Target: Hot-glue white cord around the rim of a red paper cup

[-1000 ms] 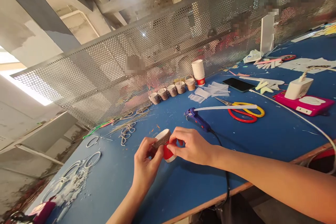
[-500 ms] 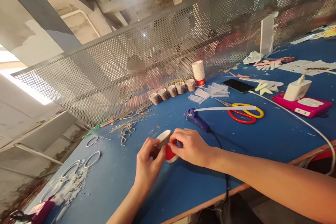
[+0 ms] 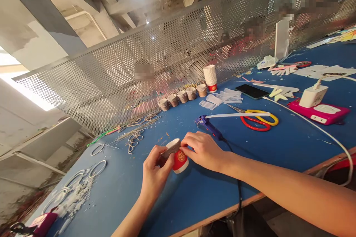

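Note:
A red and white paper cup with a gold emblem is tilted above the blue table, and a grey-brown band runs round its upper part below the white rim. My left hand grips the cup from the left, thumb on the near side and fingers curled behind. On the right, my right hand pinches at the edge of the band near the rim, its thumb and forefinger close together. A blue glue gun with a long white glue stick lies just beyond my right hand.
Several wrapped cups stand in a row near the mesh screen, beside a stack of paper cups. Scissors, a phone and a pink power strip lie to the right. Cord loops lie left.
My right hand has shifted slightly up and right along the cup, uncovering the gold emblem on its red side. My left hand keeps its grip.

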`<state>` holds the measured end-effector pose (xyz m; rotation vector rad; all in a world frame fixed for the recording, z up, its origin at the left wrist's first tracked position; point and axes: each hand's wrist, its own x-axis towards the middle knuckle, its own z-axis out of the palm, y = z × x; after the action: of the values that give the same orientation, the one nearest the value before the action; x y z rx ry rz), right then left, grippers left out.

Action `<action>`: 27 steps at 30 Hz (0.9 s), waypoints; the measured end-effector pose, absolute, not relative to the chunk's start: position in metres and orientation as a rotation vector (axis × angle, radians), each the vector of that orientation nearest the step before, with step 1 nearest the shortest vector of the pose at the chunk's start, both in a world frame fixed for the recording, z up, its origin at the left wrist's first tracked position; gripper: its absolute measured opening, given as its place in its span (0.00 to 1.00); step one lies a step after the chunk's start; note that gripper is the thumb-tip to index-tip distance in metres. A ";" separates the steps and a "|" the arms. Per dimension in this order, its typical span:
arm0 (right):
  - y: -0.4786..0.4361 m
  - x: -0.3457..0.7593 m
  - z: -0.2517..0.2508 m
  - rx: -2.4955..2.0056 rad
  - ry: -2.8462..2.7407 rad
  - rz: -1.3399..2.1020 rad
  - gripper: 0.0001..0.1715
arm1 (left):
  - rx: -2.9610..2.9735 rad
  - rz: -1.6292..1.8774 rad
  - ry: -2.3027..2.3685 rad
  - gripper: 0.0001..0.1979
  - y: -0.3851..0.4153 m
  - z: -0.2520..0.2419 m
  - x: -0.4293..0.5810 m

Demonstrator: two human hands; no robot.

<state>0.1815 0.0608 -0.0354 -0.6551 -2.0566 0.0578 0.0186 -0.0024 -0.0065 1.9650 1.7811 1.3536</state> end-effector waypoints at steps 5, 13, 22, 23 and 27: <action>0.061 0.184 -0.033 -0.695 -1.973 0.146 0.04 | 1.978 1.374 1.793 0.05 -0.003 -0.008 0.017; 0.050 0.175 -0.034 -0.546 -1.963 0.099 0.04 | 2.040 1.360 1.818 0.06 -0.002 -0.009 0.018; 0.052 0.170 -0.037 -0.633 -1.976 0.029 0.08 | 2.129 1.349 1.796 0.06 -0.002 -0.012 0.022; 0.053 0.170 -0.038 -0.633 -1.980 0.012 0.08 | 2.110 1.342 1.790 0.06 -0.003 -0.012 0.022; 0.057 0.170 -0.038 -0.662 -1.979 0.013 0.08 | 1.965 1.323 1.764 0.07 -0.004 -0.010 0.022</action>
<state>0.1703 0.0571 -0.0384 -0.6618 -1.9791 0.0132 0.0215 -0.0038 -0.0096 1.9654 1.7644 1.3227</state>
